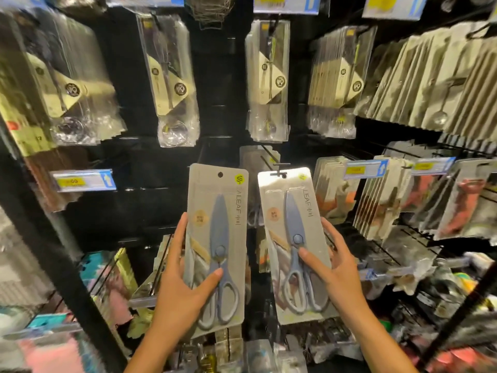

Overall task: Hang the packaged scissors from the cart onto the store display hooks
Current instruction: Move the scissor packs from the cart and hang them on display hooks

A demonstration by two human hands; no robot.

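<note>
Two grey cards with blue-grey scissors are held up in front of the black display wall. My left hand (185,281) grips the left scissors pack (217,208) by its lower half, thumb across the handles; its hang hole at the top is free of any hook. My right hand (333,267) grips the right scissors pack (291,200), thumb on the pivot. The top slot of that pack sits at the tip of a black display hook (279,170). Behind it hang more packs of the same kind (255,162).
Rows of bagged kitchen utensils (172,79) hang above on hooks. Packs with orange tools (390,205) hang to the right. A blue and yellow price tag (83,180) sticks out at the left. Mixed goods lie in wire shelves (419,270) below.
</note>
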